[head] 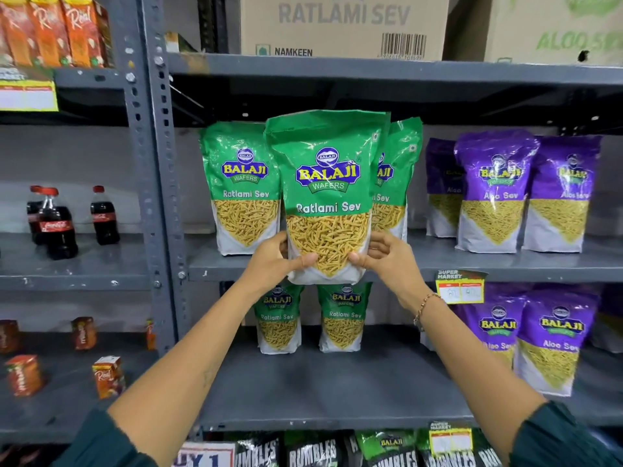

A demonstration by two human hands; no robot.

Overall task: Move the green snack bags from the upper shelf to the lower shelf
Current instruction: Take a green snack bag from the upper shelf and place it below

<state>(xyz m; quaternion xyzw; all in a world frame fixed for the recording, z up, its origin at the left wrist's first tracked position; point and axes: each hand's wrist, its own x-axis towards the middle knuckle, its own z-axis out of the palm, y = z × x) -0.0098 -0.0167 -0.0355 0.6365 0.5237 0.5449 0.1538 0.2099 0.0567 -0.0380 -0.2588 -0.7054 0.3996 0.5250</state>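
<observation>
The held green bag (pixel 328 197) covers most of a second green bag (pixel 397 178) behind the right hand (pixel 384 256), and the fingers of both hands curl out of sight behind its base, while the price tags are too blurred to read. The left hand (pixel 274 261) and the right hand clasp its lower corners, thumbs pressed on the front, holding it upright before the upper shelf (pixel 488 261). Another green bag (pixel 244 188) stands above the left hand, and two (pixel 278 318) (pixel 344 316) stand on the lower shelf (pixel 337 389) below both hands.

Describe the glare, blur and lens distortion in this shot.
Head view: shiny glare streaks the held green bag and the purple bags; shelf uprights bow from the wide-angle lens; edges soften, blurring the juice cartons; both hands stay sharp.
</observation>
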